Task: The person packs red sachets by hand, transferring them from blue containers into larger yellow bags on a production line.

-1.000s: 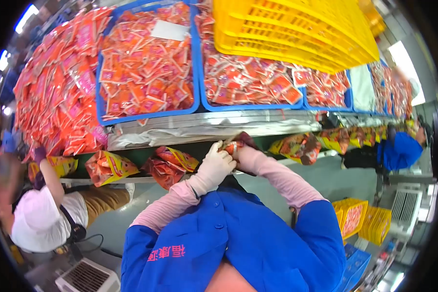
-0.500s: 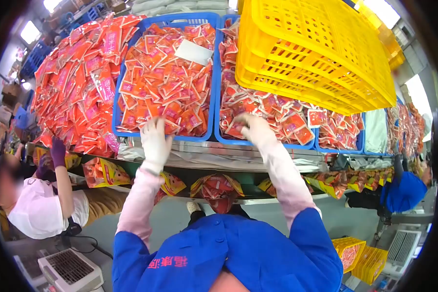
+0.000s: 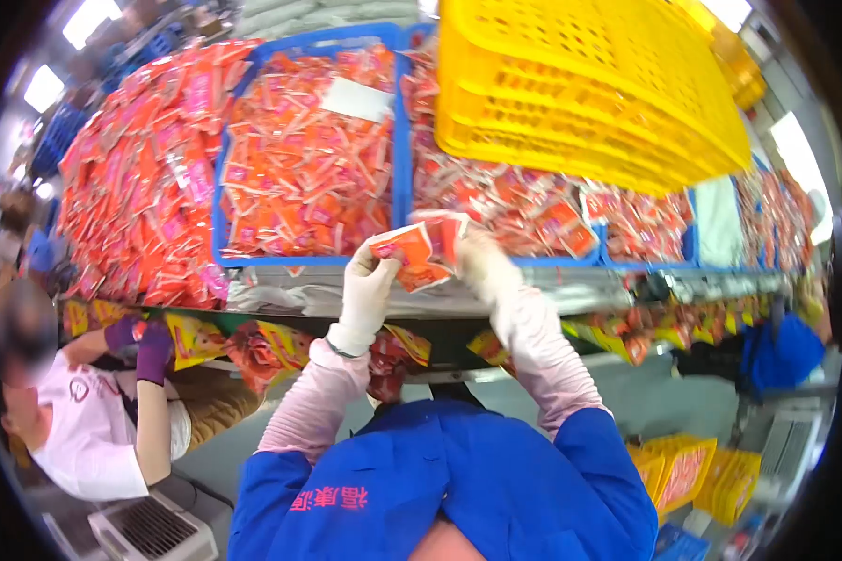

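Note:
My left hand, in a white glove, pinches an orange-red sachet between thumb and fingers. Opposite it, my white-gloved right hand is closed on another red sachet, somewhat blurred. Both sachets meet in front of my chest, just over the near edge of the crates. Beyond my left hand stands a blue crate full of orange sachets with a white card on top. A second blue crate of red sachets lies beyond my right hand.
Stacked yellow crates overhang the right-hand sachets. A heap of red packets rises at left. Open yellow bags line a green conveyor below the crates. At left, a person in purple gloves works close by; another person is at right.
My hands have drawn in from the two crates toward each other, and sachets now show in them. The bags below appear shifted. The person at left has brought both gloved hands together.

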A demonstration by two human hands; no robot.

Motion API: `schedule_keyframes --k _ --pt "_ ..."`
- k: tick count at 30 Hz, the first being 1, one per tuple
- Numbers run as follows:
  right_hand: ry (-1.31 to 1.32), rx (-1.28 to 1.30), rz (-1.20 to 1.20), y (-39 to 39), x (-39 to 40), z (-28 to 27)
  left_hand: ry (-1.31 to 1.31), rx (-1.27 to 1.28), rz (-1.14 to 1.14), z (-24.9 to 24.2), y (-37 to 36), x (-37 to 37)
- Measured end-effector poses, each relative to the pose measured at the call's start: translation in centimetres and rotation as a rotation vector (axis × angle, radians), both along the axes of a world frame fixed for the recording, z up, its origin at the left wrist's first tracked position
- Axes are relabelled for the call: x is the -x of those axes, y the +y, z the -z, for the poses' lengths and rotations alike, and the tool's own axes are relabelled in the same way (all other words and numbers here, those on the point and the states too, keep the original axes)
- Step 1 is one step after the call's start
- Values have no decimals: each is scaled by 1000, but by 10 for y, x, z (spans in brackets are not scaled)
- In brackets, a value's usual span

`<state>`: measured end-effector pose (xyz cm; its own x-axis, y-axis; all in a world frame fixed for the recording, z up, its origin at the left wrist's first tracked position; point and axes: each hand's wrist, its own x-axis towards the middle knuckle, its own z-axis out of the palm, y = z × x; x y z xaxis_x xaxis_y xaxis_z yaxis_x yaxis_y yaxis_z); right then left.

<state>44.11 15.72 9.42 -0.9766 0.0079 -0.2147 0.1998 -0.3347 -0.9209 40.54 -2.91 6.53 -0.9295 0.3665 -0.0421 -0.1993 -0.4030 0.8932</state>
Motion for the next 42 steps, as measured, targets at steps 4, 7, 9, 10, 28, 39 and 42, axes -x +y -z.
schedule_keyframes --k 4,7,9,10,28,39,42 --pt "-50 -27 150 -24 -108 -7 38 38 166 2 31 -57" --pt "-115 -205 188 -16 -172 -24 268 285 513 9 33 -95" --pt "-74 -265 493 7 -202 -22 577 401 692 -14 35 -114" --pt "-5 -208 599 18 -213 -29 789 436 696 -19 35 -123" --pt "-403 -1655 -1097 -43 -107 110 1502 888 454 43 -51 -114" --pt "-213 -1501 -1314 -87 -77 93 1375 1125 595 27 -93 -85" --pt "18 -1245 -1070 -43 -29 -24 1092 1090 556 -9 -97 -56"
